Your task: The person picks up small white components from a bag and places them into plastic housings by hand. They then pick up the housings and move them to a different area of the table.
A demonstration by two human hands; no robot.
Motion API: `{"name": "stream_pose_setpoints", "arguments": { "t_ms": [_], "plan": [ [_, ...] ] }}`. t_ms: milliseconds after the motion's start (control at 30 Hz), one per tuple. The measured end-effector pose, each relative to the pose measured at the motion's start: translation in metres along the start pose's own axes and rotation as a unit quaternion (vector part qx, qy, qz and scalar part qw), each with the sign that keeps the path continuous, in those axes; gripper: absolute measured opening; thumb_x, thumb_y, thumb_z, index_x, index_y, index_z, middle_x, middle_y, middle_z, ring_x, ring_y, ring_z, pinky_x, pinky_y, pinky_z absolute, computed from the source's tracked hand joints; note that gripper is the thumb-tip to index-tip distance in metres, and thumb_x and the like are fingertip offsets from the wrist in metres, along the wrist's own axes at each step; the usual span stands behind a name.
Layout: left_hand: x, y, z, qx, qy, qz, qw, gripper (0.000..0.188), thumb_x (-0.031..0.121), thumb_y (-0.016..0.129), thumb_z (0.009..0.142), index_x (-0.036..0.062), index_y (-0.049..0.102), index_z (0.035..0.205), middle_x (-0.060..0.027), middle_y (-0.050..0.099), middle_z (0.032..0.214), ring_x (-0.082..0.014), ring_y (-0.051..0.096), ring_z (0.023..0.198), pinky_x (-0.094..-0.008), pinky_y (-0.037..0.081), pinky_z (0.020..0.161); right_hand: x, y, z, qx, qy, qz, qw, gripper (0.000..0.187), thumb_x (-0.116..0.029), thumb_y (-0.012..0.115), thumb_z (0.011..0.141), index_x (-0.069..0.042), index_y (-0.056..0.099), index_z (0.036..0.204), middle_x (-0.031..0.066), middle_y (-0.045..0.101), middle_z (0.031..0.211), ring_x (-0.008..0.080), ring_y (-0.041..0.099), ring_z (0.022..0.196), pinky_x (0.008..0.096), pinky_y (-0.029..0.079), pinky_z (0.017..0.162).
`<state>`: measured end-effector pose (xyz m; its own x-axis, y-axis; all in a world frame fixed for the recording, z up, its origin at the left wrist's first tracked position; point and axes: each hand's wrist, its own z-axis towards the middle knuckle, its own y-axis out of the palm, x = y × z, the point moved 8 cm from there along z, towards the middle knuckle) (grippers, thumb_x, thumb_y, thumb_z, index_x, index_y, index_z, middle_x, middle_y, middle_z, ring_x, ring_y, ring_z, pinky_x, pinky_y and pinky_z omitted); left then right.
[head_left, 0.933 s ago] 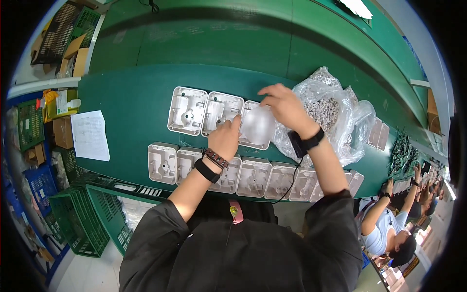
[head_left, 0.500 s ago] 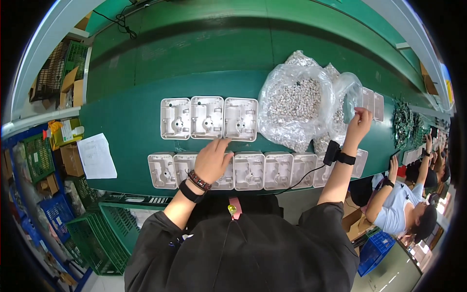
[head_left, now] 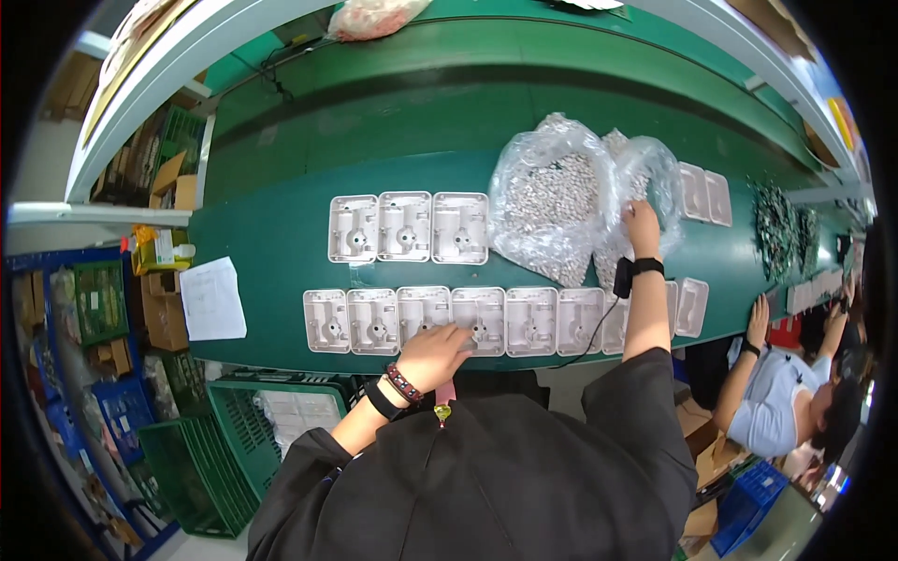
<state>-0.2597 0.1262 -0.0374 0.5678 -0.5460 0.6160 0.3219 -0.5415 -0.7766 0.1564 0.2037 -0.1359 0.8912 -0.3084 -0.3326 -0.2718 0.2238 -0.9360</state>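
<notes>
Several pale plastic housings stand in a near row along the table edge, each an open box with a round post inside. Over two of the middle ones rests my left hand, palm down, thumb and fingers apart, fingertips by the post of one housing. My right hand reaches to the mouth of the smaller clear bag, its fingers curled together; what they hold, if anything, is too small to see. Beside it lies a larger clear bag, full of small silvery parts.
Three more housings form a far row. A paper sheet lies at left. Dark green parts are heaped at right, near a co-worker. A cable runs from my right wrist. Green crates stand below left.
My left hand has moved from the far row's edge down onto the near row. My right hand has shifted left, to the smaller bag's mouth. The whole view has shifted slightly.
</notes>
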Motion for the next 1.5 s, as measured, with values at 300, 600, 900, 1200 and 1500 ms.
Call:
{"name": "stream_pose_setpoints", "arguments": {
  "t_ms": [300,600,900,1200,1500],
  "plan": [
    [0.011,-0.004,-0.013,0.001,-0.004,0.024,1.0,0.025,0.019,0.06,0.075,0.008,0.055,0.098,-0.0088,0.057,0.087,-0.0284,0.056,0.079,-0.0373,0.045,0.068,0.048,0.011,-0.009,-0.054,0.251,0.41,0.875,0.027,-0.01,0.048,0.086,-0.004,0.051,0.112,0.0125,0.06,0.097,0.0201,0.06,0.076,0.0274,0.045,0.061],
    [0.023,0.007,-0.015,-0.027,-0.01,0.047,0.998,0.027,0.02,0.061,0.075,0.0084,0.055,0.098,-0.0087,0.057,0.084,-0.0287,0.056,0.077,-0.0373,0.045,0.066,0.041,0.004,-0.019,-0.003,0.293,0.547,0.784,0.033,-0.01,0.045,0.088,-0.004,0.042,0.121,0.0096,0.059,0.099,0.0133,0.058,0.078,0.0218,0.043,0.061],
    [0.021,0.011,-0.02,-0.021,-0.009,0.078,0.997,0.028,0.022,0.061,0.074,0.0101,0.055,0.098,-0.0075,0.056,0.081,-0.0267,0.057,0.075,-0.0363,0.046,0.064,0.041,0.005,-0.02,-0.033,0.245,0.689,0.681,0.021,-0.008,0.044,0.089,-0.003,0.048,0.109,0.0027,0.054,0.083,0.0095,0.049,0.068,0.0205,0.039,0.058],
    [0.006,-0.007,-0.009,0.029,-0.07,-0.048,0.996,0.029,0.026,0.059,0.077,0.0091,0.055,0.1,-0.0074,0.057,0.083,-0.024,0.057,0.073,-0.0332,0.047,0.065,-0.145,-0.052,-0.058,-0.178,0.106,0.698,0.685,0.021,-0.01,0.043,0.088,-0.005,0.052,0.106,-0.0034,0.044,0.068,0.0066,0.042,0.06,0.0204,0.035,0.053],
    [-0.041,-0.005,0.001,0.083,-0.266,-0.788,0.548,0.037,0.038,0.037,0.092,0.0061,0.05,0.105,-0.0051,0.055,0.084,-0.0156,0.056,0.077,-0.0297,0.047,0.069,-0.365,-0.054,-0.159,-0.25,-0.275,0.353,0.859,0.033,-0.002,0.054,0.077,-0.002,0.049,0.109,0.0118,0.059,0.087,0.0325,0.057,0.082,0.0333,0.046,0.069]
  ]
}}
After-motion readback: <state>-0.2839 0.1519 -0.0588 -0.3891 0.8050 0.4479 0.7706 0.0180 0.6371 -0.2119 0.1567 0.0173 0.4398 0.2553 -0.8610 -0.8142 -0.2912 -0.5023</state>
